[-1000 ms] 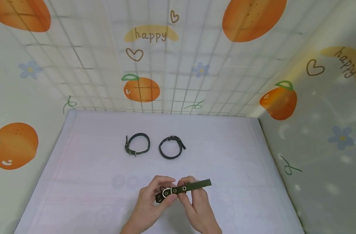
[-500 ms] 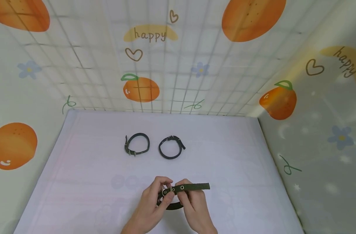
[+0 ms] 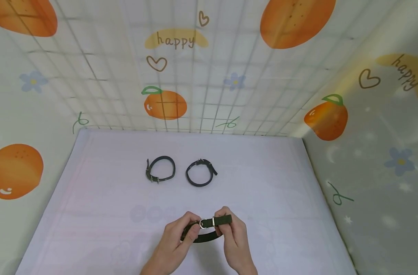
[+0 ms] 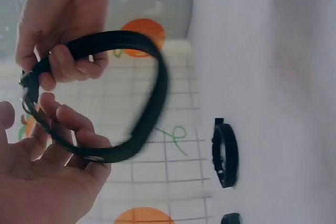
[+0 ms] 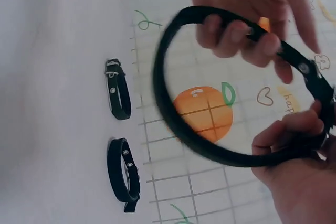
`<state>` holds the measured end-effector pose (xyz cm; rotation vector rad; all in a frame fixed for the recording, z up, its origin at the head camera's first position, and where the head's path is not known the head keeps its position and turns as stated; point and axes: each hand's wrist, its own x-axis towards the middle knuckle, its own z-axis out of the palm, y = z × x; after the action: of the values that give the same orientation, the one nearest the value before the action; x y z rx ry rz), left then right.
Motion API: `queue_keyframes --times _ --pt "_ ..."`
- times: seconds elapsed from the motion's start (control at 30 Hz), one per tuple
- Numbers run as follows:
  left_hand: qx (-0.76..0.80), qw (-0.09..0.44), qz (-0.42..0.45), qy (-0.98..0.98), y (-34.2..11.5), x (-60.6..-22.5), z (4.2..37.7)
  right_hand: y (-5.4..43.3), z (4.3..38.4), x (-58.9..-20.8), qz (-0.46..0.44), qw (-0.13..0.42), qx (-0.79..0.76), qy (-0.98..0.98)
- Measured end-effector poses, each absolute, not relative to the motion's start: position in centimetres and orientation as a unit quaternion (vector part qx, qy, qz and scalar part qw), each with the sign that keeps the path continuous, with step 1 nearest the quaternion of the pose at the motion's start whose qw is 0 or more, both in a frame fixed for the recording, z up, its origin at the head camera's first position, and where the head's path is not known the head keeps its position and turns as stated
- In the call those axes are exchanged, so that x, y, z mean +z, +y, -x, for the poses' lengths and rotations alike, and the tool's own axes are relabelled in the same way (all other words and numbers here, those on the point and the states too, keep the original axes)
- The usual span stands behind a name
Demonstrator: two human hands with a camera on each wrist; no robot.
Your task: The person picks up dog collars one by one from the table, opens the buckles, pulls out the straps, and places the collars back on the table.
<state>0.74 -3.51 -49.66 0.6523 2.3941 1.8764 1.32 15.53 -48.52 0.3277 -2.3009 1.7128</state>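
Observation:
Both hands hold a dark green webbing collar [image 3: 207,238] above the table, its band bent into a loop. The left hand [image 3: 174,240] pinches the loop's left side between thumb and fingers. At the right, the right hand [image 3: 237,240] grips the band beside the strap end [image 3: 225,219]. A silver D-ring [image 3: 203,224] and a metal keeper [image 3: 213,221] show on the front stretch between the hands. In the right wrist view a metal eyelet [image 5: 304,68] shows on the band, and fingers partly cover the buckle area.
Two similar dark collars, a left one [image 3: 175,168] and a right one [image 3: 187,176], lie buckled into rings farther back on the white table [image 3: 264,172]. A printed curtain with oranges [image 3: 166,105] hangs behind and at both sides.
The strap end sticks out less on the right, and the keeper now sits close to it. The right hand has shifted slightly right, away from the left hand. More of the lower band shows.

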Motion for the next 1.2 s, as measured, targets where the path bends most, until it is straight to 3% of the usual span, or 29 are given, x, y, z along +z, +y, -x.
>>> queue_keyframes --times 0.2,0.53,0.8,1.2 --pt "0.631 0.034 -0.207 0.747 -3.46 -49.33 -0.53 15.2 -1.42 -48.89 -0.154 0.139 0.56 -0.802" --pt "0.638 0.058 -0.188 0.745 -3.73 -49.59 -0.73 15.4 -1.64 -48.66 -0.127 0.164 0.596 -0.776" --pt "0.641 0.057 -0.22 0.733 -3.46 -48.85 -0.54 15.18 -1.54 -49.15 -0.175 0.159 0.565 -0.791" --pt "0.635 0.089 -0.194 0.743 -3.92 -48.89 -0.48 15.16 -1.57 -49.02 -0.156 0.125 0.612 -0.765"
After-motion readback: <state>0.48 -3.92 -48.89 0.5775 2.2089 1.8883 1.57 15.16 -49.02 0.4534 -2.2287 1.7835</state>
